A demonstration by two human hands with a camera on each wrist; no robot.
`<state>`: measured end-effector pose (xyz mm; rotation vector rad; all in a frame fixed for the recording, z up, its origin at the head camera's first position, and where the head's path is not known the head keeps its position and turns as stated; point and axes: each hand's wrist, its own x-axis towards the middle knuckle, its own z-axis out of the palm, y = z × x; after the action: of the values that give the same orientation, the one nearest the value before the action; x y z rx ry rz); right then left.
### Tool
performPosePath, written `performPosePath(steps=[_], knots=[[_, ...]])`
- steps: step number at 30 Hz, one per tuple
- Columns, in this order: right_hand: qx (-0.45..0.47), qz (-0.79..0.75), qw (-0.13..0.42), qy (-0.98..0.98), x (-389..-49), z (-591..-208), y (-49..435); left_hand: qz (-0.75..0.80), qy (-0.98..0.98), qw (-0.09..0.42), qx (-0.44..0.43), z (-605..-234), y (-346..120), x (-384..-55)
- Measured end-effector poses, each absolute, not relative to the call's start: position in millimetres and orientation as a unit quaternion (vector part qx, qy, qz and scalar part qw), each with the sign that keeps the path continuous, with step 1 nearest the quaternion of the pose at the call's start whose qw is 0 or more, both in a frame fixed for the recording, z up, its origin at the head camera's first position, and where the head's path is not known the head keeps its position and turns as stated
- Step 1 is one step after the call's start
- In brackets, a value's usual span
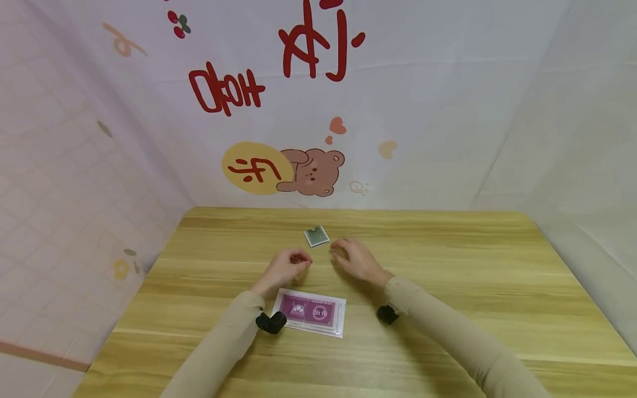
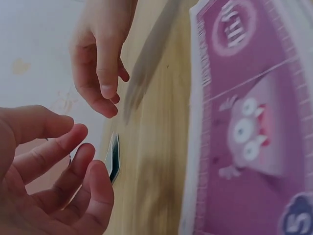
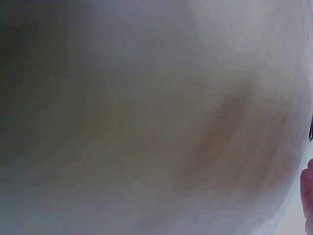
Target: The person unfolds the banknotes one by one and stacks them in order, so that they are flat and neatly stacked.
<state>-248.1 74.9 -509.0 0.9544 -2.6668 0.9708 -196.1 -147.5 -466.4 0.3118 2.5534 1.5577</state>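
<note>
On the table lies a purple banknote-like paper (image 1: 308, 313) with pale borders and a cartoon monster; further pale edges show under it. Farther back is a small green folded paper or card (image 1: 317, 236), seen nearly edge-on in the left wrist view. My left hand (image 1: 286, 268) hovers between the two, fingers loosely bent, thumb close to the index finger, nothing visible between them. My right hand (image 1: 357, 260) is just right of the green piece, fingers relaxed and apart from it. The right wrist view is mostly blocked by a blurred, close surface.
The wooden table (image 1: 473, 265) reaches back to a white cloth wall (image 1: 428, 110) with red characters and a printed bear (image 1: 316, 171). Another patterned cloth (image 1: 74, 166) hangs at the left. Black wrist cameras (image 1: 271, 322) sit on both wrists.
</note>
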Motion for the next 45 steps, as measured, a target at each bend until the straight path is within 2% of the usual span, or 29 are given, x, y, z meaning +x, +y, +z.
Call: performPosePath(steps=[14, 26, 37, 45], knots=[[0.303, 0.282, 0.069, -0.908, -267.8, -514.5, 54.3, 0.505, 0.858, 0.044, 0.085, -478.6, -152.4, -219.1], [0.296, 0.313, 0.036, -0.902, -270.4, -512.1, 59.3, 0.505, 0.862, 0.032, 0.029, -482.5, -148.6, -239.4], [0.268, 0.377, 0.020, -0.886, -267.7, -513.8, 55.6, 0.458, 0.884, 0.080, 0.048, -477.1, -134.8, -251.1], [0.261, 0.375, 0.034, -0.889, -266.8, -516.7, 56.0, 0.456, 0.884, 0.075, 0.067, -482.4, -131.2, -252.6]])
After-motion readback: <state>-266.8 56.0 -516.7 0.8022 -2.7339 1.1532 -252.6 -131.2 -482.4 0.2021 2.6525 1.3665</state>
